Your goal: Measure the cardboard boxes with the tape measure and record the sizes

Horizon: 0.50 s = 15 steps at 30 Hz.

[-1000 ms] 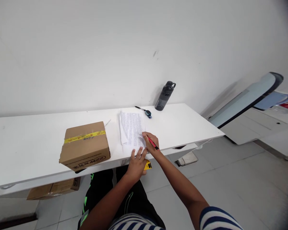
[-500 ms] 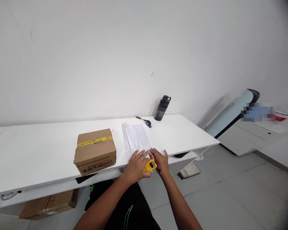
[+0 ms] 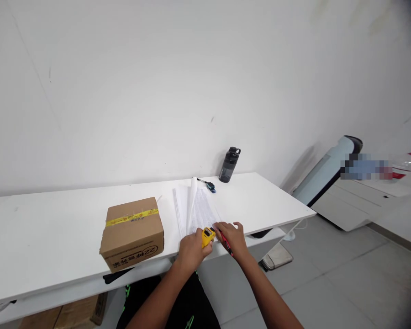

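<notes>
Two hands grip on my feed: left hand (image 3: 192, 251), yellow gadget (image 3: 208, 236); right hand (image 3: 235, 238), red-and-black pen (image 3: 226, 241). Their twelve o'clock: white paper stack (image 3: 203, 209), finely lettered, one sheet (image 3: 192, 201) curled up.

White wall (image 3: 123, 91), grey tiled floor (image 3: 329, 292)

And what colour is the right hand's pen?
The pen is red with black, seen in the head view.
</notes>
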### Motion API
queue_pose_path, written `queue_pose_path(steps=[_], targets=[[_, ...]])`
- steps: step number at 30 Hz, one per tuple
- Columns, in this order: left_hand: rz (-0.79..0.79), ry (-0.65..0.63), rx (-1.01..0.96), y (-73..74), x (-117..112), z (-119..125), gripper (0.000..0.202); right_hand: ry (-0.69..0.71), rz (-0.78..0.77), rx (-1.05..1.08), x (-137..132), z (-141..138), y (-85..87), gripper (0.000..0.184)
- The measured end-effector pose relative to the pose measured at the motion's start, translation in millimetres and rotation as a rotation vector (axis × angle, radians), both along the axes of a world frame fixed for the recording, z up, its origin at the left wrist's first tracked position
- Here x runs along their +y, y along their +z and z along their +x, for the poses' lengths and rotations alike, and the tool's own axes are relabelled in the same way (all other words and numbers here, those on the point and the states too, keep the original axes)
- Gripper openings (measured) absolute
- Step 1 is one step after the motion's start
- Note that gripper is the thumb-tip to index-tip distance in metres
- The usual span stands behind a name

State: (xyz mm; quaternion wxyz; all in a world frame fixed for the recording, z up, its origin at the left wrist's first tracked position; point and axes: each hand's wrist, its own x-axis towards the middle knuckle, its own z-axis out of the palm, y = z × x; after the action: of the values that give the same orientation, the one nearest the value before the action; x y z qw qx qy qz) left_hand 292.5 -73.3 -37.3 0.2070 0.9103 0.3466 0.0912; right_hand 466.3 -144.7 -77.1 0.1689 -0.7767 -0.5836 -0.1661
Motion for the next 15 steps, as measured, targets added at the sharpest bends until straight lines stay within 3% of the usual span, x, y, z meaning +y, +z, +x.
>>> queue_pose_path(steps=[4,7,11,15], targets=[[0.060,0.002,0.056,0.0,-2.3,4.0,0.039,-0.046,-0.224,0.027,44.4,17.9,26.8,0.034],[0.080,0.020,0.062,-0.9,-2.4,5.4,0.038,-0.063,-0.249,0.071,87.4,32.0,36.1,0.032],[0.056,0.053,0.032,-3.8,-4.7,2.4,0.037,-0.072,-0.200,0.145,123.8,39.7,30.4,0.028],[-0.097,0.094,-0.144,7.8,-12.7,-7.9,0.033,-0.018,-0.114,0.253,122.2,37.1,21.4,0.027]])
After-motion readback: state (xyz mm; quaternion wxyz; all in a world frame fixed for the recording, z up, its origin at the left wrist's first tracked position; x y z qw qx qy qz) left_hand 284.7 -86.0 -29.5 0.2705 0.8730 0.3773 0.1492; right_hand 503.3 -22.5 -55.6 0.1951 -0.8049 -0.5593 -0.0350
